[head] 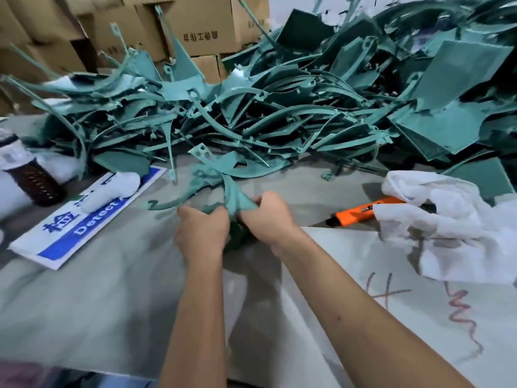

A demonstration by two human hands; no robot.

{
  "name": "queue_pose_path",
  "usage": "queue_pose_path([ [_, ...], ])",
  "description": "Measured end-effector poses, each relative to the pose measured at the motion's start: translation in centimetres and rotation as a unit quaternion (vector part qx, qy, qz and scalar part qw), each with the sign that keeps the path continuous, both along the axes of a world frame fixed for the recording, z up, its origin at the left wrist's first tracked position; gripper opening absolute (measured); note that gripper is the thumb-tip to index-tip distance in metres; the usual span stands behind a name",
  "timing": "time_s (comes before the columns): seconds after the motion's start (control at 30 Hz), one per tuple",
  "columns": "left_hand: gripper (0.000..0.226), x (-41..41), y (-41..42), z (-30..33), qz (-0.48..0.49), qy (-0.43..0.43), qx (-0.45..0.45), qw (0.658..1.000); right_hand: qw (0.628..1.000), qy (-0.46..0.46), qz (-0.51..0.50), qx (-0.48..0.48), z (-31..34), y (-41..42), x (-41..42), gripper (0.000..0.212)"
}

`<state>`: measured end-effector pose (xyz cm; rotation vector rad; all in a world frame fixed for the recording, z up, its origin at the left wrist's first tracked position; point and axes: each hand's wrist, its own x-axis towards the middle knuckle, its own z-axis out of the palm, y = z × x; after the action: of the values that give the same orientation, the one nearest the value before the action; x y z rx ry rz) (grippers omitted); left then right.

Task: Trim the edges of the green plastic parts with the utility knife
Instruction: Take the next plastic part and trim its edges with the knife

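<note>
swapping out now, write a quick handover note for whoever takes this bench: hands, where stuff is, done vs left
Left hand: fingers gripping the green plastic part.
Right hand: gripping the same part from the other side; both hold it just above the table.
Utility knife: orange, lying on the table right of the hands, partly under the white cloth. Neither hand holds it.
Pile of green parts: heaped across the far side of the table.
Done: one part picked out.
Left: pick up the knife, trim this part's edges, then work through the pile. I cannot tell which parts are already trimmed.
</note>
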<state>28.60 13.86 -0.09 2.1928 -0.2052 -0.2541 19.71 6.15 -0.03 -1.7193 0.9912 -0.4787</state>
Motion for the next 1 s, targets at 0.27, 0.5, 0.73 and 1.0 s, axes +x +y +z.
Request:
queue_pose_path([
  [0.27, 0.064, -5.1, 1.1, 2.3, -0.428, 0.154, -0.211, 0.865, 0.964, -0.233, -0.037, 0.124, 3.1, -2.3, -4.9, 0.029],
  [0.5, 0.072, -10.1, -1.6, 1.2, -0.275, 0.056, -0.224, 0.933, 0.984, -0.115, -0.062, -0.125, 2.4, -7.0, -9.9, 0.028],
  [0.73, 0.083, -17.6, -2.8, 1.2, -0.192, 0.089, -0.566, 0.796, 0.879, 0.337, 0.079, -0.328, 0.3, -10.4, -15.3, 0.035],
  [1.0, 0.055, -13.5, -6.9, -0.7, -0.035, 0.204, -0.52, 0.828, 0.894, 0.177, -0.098, -0.4, -0.8, -11.3, -15.9, 0.026],
])
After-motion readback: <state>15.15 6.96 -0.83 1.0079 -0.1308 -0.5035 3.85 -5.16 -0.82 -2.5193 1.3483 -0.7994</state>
